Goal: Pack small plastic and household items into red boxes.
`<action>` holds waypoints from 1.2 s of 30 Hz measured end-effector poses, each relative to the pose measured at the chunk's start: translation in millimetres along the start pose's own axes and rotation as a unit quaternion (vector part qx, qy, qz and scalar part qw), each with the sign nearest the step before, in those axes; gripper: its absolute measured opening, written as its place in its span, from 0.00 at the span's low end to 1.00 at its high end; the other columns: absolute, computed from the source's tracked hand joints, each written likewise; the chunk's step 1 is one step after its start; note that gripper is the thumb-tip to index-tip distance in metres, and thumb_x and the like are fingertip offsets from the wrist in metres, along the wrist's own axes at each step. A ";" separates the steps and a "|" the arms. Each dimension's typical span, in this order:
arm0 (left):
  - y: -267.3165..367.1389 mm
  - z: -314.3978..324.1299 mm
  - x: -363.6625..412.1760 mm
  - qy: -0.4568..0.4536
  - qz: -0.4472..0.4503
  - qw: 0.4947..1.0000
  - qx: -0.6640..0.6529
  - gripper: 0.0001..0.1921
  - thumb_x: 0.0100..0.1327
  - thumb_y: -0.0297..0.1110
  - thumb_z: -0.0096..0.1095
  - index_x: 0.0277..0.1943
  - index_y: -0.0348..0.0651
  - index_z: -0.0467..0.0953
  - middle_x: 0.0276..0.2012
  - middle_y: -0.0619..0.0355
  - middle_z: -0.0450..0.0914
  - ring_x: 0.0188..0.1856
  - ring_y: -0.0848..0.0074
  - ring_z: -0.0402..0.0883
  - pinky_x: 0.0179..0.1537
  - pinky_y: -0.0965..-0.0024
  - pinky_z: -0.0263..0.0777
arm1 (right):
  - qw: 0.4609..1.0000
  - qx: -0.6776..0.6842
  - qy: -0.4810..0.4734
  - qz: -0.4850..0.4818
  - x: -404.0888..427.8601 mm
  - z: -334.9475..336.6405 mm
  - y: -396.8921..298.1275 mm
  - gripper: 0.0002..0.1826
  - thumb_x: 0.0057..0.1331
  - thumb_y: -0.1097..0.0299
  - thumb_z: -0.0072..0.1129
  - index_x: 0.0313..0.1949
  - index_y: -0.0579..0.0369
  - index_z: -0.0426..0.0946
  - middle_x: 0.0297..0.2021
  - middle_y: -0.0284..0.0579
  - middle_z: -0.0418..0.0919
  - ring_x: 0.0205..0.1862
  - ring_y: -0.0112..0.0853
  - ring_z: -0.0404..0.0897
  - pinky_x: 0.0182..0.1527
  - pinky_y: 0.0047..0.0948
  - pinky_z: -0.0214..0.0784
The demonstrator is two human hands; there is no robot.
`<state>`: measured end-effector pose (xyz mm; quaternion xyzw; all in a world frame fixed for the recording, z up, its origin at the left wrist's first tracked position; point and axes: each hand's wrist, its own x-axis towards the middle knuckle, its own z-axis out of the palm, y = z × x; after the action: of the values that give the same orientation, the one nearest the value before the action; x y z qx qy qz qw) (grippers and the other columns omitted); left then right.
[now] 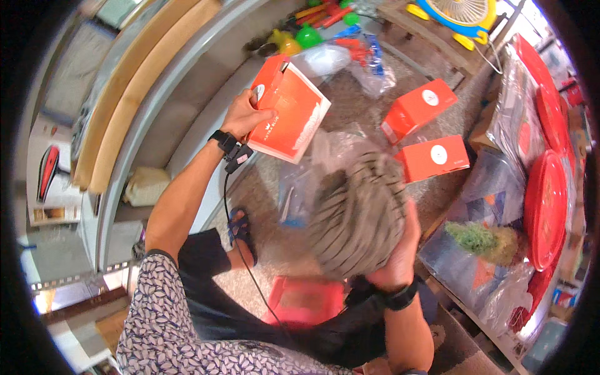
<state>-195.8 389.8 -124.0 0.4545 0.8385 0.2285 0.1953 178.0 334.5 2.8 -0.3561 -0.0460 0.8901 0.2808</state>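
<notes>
My left hand point(248, 115) grips an orange cardboard box point(293, 112) by its near left side, thumb on its printed face; the box is raised and tilted. On the right, my right hand point(403, 253) holds a crumpled grey-brown cloth with dark stripes point(358, 215), blurred, its fingers partly hidden by it. Beyond the cloth, an orange box with a white round label point(419, 110) and a similar orange box point(433, 158) rest on the floor. Clear plastic bags point(293, 194) lie partly under the cloth.
A red plastic item point(304, 300) is between my legs. Shelving point(183, 122) curves along the left. Colourful plastic items point(309, 35) and a blue and yellow fan point(459, 14) are at the far side. Red round plastic lids point(546, 211) and wrapped goods point(487, 201) line the right.
</notes>
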 end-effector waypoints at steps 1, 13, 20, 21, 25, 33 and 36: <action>-6.7 -16.6 -20.2 0.009 -0.015 1.000 0.006 0.31 0.42 0.49 0.80 0.42 0.40 0.71 0.36 0.55 0.77 0.38 0.64 0.77 0.43 0.58 0.73 | 0.999 -0.009 0.033 -0.034 2.5 -3.4 -1.2 0.29 0.76 0.47 0.43 0.66 0.55 0.70 0.61 0.44 0.76 0.61 0.38 0.75 0.66 0.40 0.65; -115.9 -14.5 -253.5 -0.022 -0.150 0.988 -0.039 0.29 0.42 0.46 0.79 0.42 0.41 0.72 0.39 0.50 0.80 0.43 0.60 0.79 0.45 0.57 0.73 | 0.980 -0.051 -0.186 -0.057 57.3 -26.3 12.9 0.24 0.78 0.53 0.39 0.63 0.54 0.72 0.60 0.42 0.78 0.60 0.39 0.76 0.65 0.41 0.66; -137.8 42.2 -340.6 0.061 -0.108 0.986 0.109 0.37 0.46 0.47 0.77 0.59 0.46 0.71 0.66 0.42 0.62 0.64 0.43 0.63 0.63 0.43 0.59 | 0.980 -0.090 -0.178 -0.015 59.8 -35.1 53.0 0.25 0.78 0.51 0.40 0.62 0.54 0.74 0.59 0.43 0.79 0.59 0.40 0.78 0.64 0.42 0.68; -141.3 45.1 -347.4 0.060 -0.116 0.986 0.101 0.37 0.46 0.47 0.77 0.59 0.46 0.71 0.66 0.42 0.62 0.64 0.43 0.63 0.63 0.43 0.59 | 0.980 -0.098 -0.174 -0.009 60.4 -34.1 54.2 0.25 0.78 0.51 0.40 0.62 0.54 0.74 0.59 0.43 0.79 0.59 0.40 0.78 0.64 0.42 0.68; -146.1 50.2 -352.1 0.061 -0.112 0.987 0.097 0.37 0.48 0.46 0.76 0.60 0.45 0.71 0.66 0.42 0.63 0.64 0.43 0.64 0.62 0.43 0.59 | 0.979 -0.137 -0.151 0.006 67.4 -20.2 58.0 0.25 0.77 0.51 0.41 0.61 0.54 0.74 0.58 0.42 0.80 0.57 0.40 0.79 0.63 0.42 0.69; -153.1 50.9 -353.3 0.030 -0.120 0.984 0.132 0.35 0.48 0.45 0.75 0.59 0.46 0.71 0.66 0.41 0.63 0.62 0.45 0.65 0.59 0.40 0.59 | 0.981 -0.185 -0.014 -0.062 70.1 -19.6 60.6 0.24 0.76 0.51 0.44 0.60 0.52 0.76 0.56 0.41 0.81 0.56 0.39 0.79 0.62 0.41 0.69; -146.7 56.5 -347.5 0.069 -0.087 0.987 0.112 0.33 0.47 0.45 0.75 0.57 0.46 0.72 0.65 0.42 0.62 0.63 0.45 0.63 0.59 0.40 0.59 | 0.971 -0.214 -0.006 -0.106 64.7 -23.4 48.7 0.26 0.76 0.48 0.44 0.62 0.51 0.75 0.59 0.41 0.79 0.59 0.39 0.77 0.64 0.40 0.67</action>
<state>-86.9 34.7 -210.8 0.3823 0.9066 0.1457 0.1038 132.6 325.3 -67.6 -0.3952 -0.2745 0.8271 0.2905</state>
